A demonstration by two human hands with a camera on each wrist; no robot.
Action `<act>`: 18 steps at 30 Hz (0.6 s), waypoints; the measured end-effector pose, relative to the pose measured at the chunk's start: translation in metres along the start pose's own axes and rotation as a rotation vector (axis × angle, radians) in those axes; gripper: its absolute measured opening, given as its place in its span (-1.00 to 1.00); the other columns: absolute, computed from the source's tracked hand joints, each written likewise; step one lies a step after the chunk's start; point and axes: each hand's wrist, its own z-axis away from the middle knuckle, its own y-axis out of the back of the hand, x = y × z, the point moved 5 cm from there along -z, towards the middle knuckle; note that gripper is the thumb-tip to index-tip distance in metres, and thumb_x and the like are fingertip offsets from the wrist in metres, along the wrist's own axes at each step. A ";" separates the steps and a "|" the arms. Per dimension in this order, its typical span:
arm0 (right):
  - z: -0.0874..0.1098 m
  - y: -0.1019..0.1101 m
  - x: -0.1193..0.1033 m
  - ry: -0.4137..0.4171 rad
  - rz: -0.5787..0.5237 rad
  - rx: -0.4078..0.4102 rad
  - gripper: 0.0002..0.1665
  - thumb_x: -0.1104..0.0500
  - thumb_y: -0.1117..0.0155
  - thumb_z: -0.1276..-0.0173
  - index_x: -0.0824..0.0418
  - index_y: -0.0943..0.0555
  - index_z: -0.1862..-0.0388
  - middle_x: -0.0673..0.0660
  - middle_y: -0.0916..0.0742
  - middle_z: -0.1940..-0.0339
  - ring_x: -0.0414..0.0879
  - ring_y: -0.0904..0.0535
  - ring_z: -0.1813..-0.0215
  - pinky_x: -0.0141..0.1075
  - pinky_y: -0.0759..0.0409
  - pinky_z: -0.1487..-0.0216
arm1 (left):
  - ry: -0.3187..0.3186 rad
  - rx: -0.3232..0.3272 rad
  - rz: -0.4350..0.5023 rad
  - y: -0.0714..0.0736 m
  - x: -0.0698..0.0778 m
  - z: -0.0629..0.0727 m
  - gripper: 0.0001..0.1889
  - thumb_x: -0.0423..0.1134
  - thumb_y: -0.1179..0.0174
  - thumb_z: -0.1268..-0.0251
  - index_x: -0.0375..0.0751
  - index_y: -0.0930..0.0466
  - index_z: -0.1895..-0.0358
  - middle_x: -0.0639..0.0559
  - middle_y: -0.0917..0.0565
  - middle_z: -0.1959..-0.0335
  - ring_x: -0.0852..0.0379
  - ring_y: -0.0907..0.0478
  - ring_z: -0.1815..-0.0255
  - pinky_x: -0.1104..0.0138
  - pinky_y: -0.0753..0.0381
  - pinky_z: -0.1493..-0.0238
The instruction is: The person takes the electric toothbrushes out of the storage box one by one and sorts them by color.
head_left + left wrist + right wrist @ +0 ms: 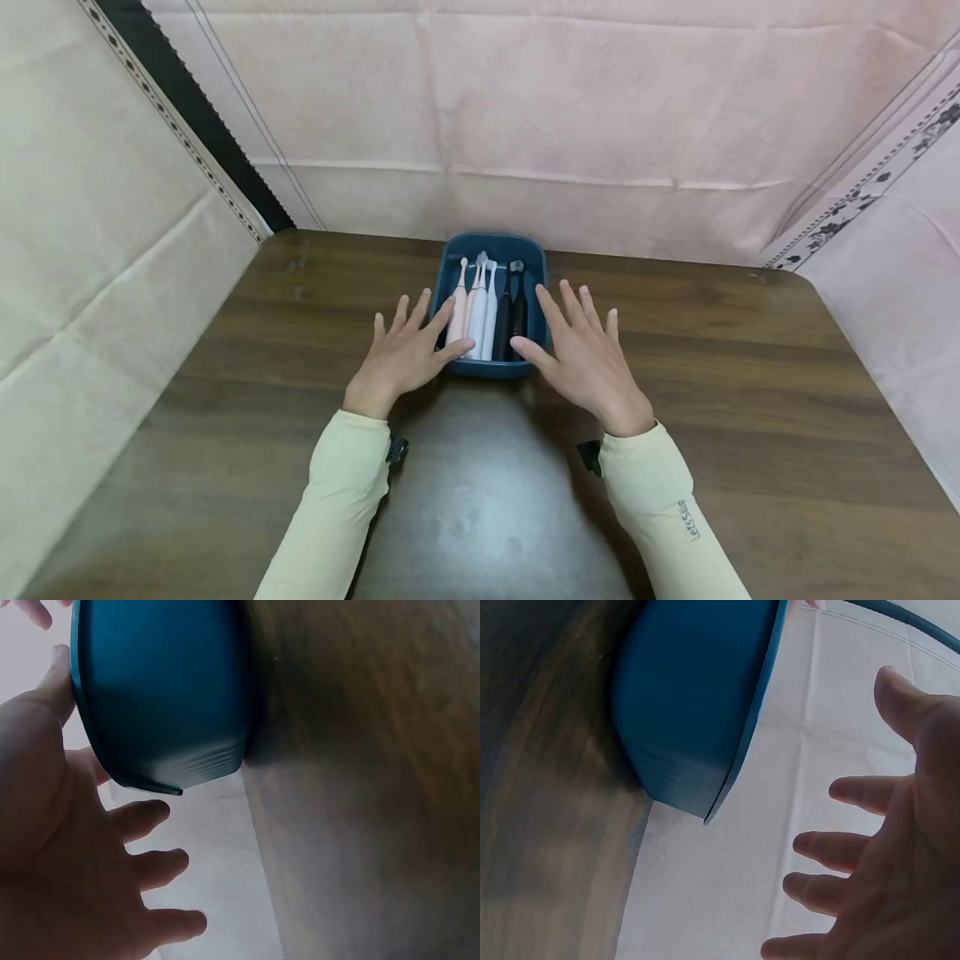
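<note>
A dark blue plastic bin point(491, 370) stands on the table and holds several electric toothbrushes side by side. From left to right they are pink toothbrushes point(457, 317), white ones point(477, 325) and black ones point(504, 327). My left hand point(405, 354) spreads its fingers at the bin's left side, thumb over the near left corner; in the left wrist view the thumb and index finger meet the rim of the bin point(165, 690), but contact is unclear. At the right side my right hand point(588, 362) is spread likewise. The right wrist view shows a gap between its fingers and the bin point(697, 697).
The brown wood-grain table point(750, 400) has its far edge just behind the bin. Pale cloth point(562, 100) hangs behind it, with more cloth at the left point(97, 250) and right. A dark gap point(210, 125) shows between the cloths at far left.
</note>
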 end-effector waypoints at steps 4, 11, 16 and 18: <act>-0.003 -0.001 -0.003 0.009 -0.003 -0.005 -0.02 -0.38 -0.09 -0.47 0.06 -0.11 -0.67 0.29 -0.06 -0.67 0.25 0.25 -0.66 0.40 0.35 -0.47 | -0.004 -0.016 0.094 -0.002 -0.004 -0.002 -0.11 0.44 0.10 -0.43 0.18 0.15 -0.67 -0.10 0.27 -0.68 -0.31 0.32 -0.64 -0.31 0.23 -0.49; -0.013 0.003 -0.013 0.048 -0.026 0.011 -0.02 -0.37 -0.11 -0.47 0.08 -0.11 -0.67 0.30 -0.10 -0.66 0.26 0.20 -0.65 0.38 0.29 -0.49 | -0.013 -0.006 0.289 -0.003 -0.004 -0.002 -0.08 0.42 -0.03 -0.38 0.17 0.09 -0.67 0.00 0.31 -0.69 -0.25 0.22 -0.65 -0.38 -0.02 -0.41; -0.024 0.004 -0.023 0.072 -0.041 -0.010 -0.05 -0.35 -0.11 -0.49 0.12 -0.17 -0.65 0.31 -0.14 -0.64 0.27 0.14 -0.65 0.36 0.25 -0.50 | -0.001 -0.005 0.373 -0.004 -0.006 -0.004 -0.08 0.38 -0.11 -0.36 0.11 0.00 -0.66 -0.02 0.29 -0.69 -0.27 0.08 -0.62 -0.34 -0.10 -0.41; -0.030 0.002 -0.025 0.075 -0.044 -0.032 -0.06 -0.33 -0.10 -0.50 0.15 -0.18 -0.64 0.31 -0.15 -0.64 0.27 0.12 -0.65 0.35 0.22 -0.50 | 0.002 0.000 0.387 -0.004 -0.007 -0.005 -0.08 0.37 -0.14 -0.35 0.10 -0.04 -0.65 -0.04 0.27 -0.69 -0.28 0.04 -0.61 -0.35 -0.13 -0.39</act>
